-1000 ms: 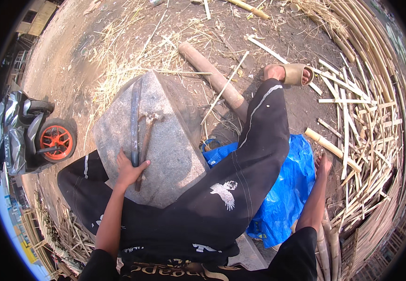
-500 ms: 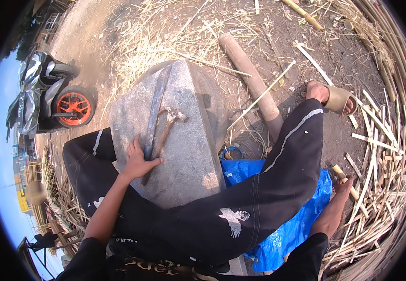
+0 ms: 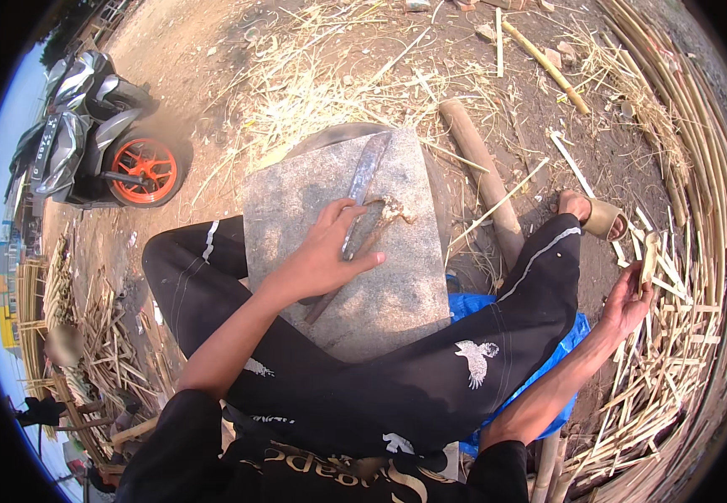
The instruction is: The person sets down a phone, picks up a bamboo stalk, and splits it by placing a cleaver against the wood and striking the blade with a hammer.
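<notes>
A grey stone block [image 3: 384,306] stands between my knees. On it lies a long knife with a dark metal blade [image 3: 367,172], its far end pointing away from me. Beside the blade rests a brown tool with a crooked, pale-crusted head [image 3: 391,210] and a slim handle [image 3: 321,308]; its exact kind is unclear. My left hand [image 3: 323,250], fingers stretched and thumb apart, is over the knife's near end and the crooked tool's handle, hiding parts of both. Out at the right, my right hand [image 3: 625,306] grips a short bamboo piece [image 3: 650,258] that sticks up from the fingers.
Split bamboo strips [image 3: 632,411] are heaped at the right, beside long poles [image 3: 707,168]. A thick bamboo log [image 3: 482,172] lies beyond my right knee. A blue tarp [image 3: 472,303] spreads under my right leg. Shavings [image 3: 321,101] cover the ground ahead; a motorcycle [image 3: 99,142] stands left.
My right hand has come up from low beside my foot and now holds the bamboo piece. My left hand has slid farther up over the knife. The whole view has shifted.
</notes>
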`<state>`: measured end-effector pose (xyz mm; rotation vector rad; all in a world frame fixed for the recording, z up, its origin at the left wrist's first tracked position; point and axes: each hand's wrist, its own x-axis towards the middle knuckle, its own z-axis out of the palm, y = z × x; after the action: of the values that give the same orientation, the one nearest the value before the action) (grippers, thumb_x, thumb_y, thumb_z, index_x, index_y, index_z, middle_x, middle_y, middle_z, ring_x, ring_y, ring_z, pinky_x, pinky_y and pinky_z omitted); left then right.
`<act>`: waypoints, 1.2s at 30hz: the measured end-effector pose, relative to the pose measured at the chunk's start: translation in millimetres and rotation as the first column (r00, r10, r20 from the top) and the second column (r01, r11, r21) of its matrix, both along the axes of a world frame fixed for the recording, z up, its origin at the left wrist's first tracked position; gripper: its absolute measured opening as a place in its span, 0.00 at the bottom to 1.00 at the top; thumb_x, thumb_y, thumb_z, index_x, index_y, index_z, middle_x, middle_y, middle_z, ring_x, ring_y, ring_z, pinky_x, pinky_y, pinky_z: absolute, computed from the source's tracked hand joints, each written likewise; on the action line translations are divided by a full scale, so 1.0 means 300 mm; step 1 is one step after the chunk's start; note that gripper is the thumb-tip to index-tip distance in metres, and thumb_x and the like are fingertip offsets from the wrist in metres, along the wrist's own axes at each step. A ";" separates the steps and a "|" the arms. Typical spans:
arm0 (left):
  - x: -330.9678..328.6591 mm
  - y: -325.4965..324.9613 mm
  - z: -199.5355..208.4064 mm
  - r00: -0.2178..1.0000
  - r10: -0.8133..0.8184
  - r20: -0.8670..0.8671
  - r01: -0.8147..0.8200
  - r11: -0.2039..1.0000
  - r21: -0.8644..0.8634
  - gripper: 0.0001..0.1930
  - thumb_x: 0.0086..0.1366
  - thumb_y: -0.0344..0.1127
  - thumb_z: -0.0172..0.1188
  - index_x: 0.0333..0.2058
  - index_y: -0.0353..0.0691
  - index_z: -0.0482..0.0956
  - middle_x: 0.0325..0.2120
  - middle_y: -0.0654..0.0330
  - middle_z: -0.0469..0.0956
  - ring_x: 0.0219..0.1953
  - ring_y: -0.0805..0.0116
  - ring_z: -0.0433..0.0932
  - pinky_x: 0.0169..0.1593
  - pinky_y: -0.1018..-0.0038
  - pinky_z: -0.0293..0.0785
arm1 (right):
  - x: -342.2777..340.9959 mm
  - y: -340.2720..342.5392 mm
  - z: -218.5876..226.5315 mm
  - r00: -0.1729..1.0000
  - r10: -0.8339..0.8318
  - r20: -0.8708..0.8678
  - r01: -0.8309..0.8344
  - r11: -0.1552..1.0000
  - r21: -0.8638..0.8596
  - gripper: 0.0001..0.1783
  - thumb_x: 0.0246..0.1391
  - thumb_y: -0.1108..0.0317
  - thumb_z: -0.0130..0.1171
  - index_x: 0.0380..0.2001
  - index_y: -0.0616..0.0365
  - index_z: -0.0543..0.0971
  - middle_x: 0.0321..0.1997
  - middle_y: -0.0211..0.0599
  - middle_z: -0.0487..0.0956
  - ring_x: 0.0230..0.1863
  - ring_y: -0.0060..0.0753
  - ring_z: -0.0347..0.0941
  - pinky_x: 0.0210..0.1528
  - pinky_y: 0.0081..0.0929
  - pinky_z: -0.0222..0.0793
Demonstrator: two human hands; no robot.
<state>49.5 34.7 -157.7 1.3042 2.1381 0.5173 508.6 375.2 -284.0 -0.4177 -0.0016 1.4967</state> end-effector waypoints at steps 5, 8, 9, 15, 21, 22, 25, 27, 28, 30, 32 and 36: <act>-0.014 0.071 0.271 0.979 -0.009 0.205 -0.088 0.885 0.456 0.40 0.61 0.54 0.67 0.61 0.30 0.66 0.51 0.50 0.76 0.51 0.63 0.76 0.51 0.66 0.73 | -0.832 -0.334 0.310 0.887 0.376 0.270 -0.391 0.921 0.001 0.17 0.61 0.76 0.54 0.49 0.78 0.69 0.54 0.55 0.72 0.59 0.45 0.70 0.68 0.41 0.67; -0.089 0.037 0.322 0.937 0.136 0.321 -0.293 0.806 0.514 0.41 0.61 0.55 0.67 0.59 0.24 0.65 0.50 0.48 0.77 0.50 0.63 0.77 0.50 0.68 0.74 | -1.123 -0.572 0.389 0.749 0.599 0.283 -0.630 0.776 0.022 0.17 0.61 0.77 0.53 0.51 0.75 0.69 0.56 0.54 0.73 0.60 0.43 0.70 0.68 0.41 0.67; -0.126 0.000 0.340 0.929 0.177 0.326 -0.349 0.715 0.606 0.40 0.62 0.54 0.66 0.59 0.25 0.66 0.49 0.49 0.77 0.51 0.62 0.77 0.50 0.68 0.74 | -1.189 -0.629 0.414 0.712 0.639 0.292 -0.682 0.729 0.069 0.17 0.62 0.77 0.53 0.52 0.74 0.70 0.57 0.54 0.72 0.60 0.43 0.70 0.68 0.41 0.67; -0.387 -0.369 0.575 0.968 0.058 0.243 -0.250 0.186 0.950 0.33 0.68 0.53 0.57 0.57 0.28 0.66 0.49 0.52 0.75 0.51 0.63 0.74 0.51 0.62 0.74 | -1.281 -0.810 0.337 0.502 0.632 0.591 -0.740 0.667 -0.085 0.24 0.60 0.78 0.53 0.59 0.65 0.64 0.54 0.45 0.74 0.55 0.39 0.73 0.58 0.42 0.74; -0.395 -0.573 0.602 0.993 0.119 -0.006 -0.013 0.162 0.987 0.33 0.69 0.54 0.54 0.58 0.30 0.66 0.51 0.52 0.74 0.53 0.64 0.73 0.53 0.64 0.70 | -1.262 -0.874 0.283 0.068 0.537 0.841 -0.737 0.595 -0.320 0.30 0.58 0.77 0.53 0.64 0.62 0.62 0.51 0.41 0.75 0.51 0.33 0.75 0.47 0.35 0.79; -0.380 -0.586 0.597 0.993 0.120 -0.001 -0.022 0.190 0.982 0.33 0.69 0.54 0.53 0.59 0.30 0.66 0.51 0.51 0.74 0.53 0.64 0.73 0.53 0.64 0.70 | -1.256 -0.890 0.301 0.011 0.533 0.846 -0.727 0.586 -0.359 0.30 0.57 0.77 0.52 0.64 0.63 0.62 0.52 0.42 0.75 0.51 0.33 0.75 0.46 0.34 0.79; -0.384 -0.576 0.574 0.993 0.119 -0.012 -0.016 0.236 0.972 0.33 0.70 0.55 0.51 0.59 0.30 0.66 0.52 0.51 0.74 0.54 0.64 0.72 0.54 0.65 0.68 | -1.287 -0.919 0.345 -0.064 0.519 0.852 -0.743 0.545 -0.388 0.29 0.54 0.78 0.50 0.62 0.66 0.65 0.50 0.48 0.78 0.46 0.38 0.79 0.43 0.33 0.82; -0.431 -0.602 0.492 0.990 0.133 0.047 -0.079 0.250 0.965 0.33 0.70 0.55 0.50 0.59 0.31 0.66 0.53 0.51 0.73 0.55 0.64 0.72 0.55 0.66 0.67 | -1.331 -0.947 0.314 -0.198 0.498 0.844 -0.764 0.461 -0.451 0.28 0.54 0.79 0.50 0.60 0.67 0.65 0.47 0.48 0.79 0.44 0.36 0.79 0.41 0.34 0.81; -0.430 -0.640 0.487 0.986 0.158 0.044 -0.087 0.273 0.958 0.33 0.70 0.55 0.49 0.60 0.31 0.66 0.53 0.51 0.73 0.55 0.64 0.72 0.55 0.66 0.67 | -1.374 -0.980 0.298 -0.232 0.485 0.843 -0.809 0.385 -0.444 0.27 0.54 0.78 0.51 0.60 0.67 0.66 0.46 0.47 0.79 0.44 0.36 0.79 0.40 0.33 0.80; -0.430 -0.625 0.465 0.992 0.120 0.045 -0.079 0.298 0.951 0.33 0.70 0.56 0.48 0.60 0.31 0.65 0.54 0.50 0.73 0.55 0.64 0.72 0.55 0.67 0.66 | -1.401 -1.012 0.301 -0.333 0.481 0.811 -0.824 0.269 -0.498 0.32 0.54 0.75 0.53 0.64 0.66 0.65 0.50 0.47 0.79 0.48 0.37 0.77 0.43 0.34 0.79; -0.448 -0.583 0.448 0.995 0.093 0.041 -0.069 0.324 0.944 0.33 0.71 0.56 0.47 0.60 0.32 0.65 0.54 0.50 0.73 0.56 0.65 0.71 0.56 0.67 0.65 | -1.436 -1.015 0.269 -0.352 0.519 0.779 -0.842 0.187 -0.506 0.31 0.55 0.74 0.55 0.63 0.66 0.66 0.51 0.45 0.79 0.50 0.36 0.77 0.47 0.34 0.75; -0.461 -0.594 0.475 0.995 0.094 0.022 -0.053 0.347 0.936 0.33 0.71 0.56 0.44 0.61 0.32 0.65 0.56 0.50 0.72 0.57 0.65 0.71 0.57 0.68 0.63 | -1.532 -1.087 0.235 -0.400 0.594 0.699 -0.843 0.061 -0.534 0.27 0.57 0.72 0.56 0.60 0.67 0.70 0.52 0.45 0.79 0.50 0.32 0.76 0.50 0.33 0.72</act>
<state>-88.9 -143.6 -15.1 1.7449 1.8808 2.0299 49.0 49.3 -213.4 -1.1221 -1.8388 2.4259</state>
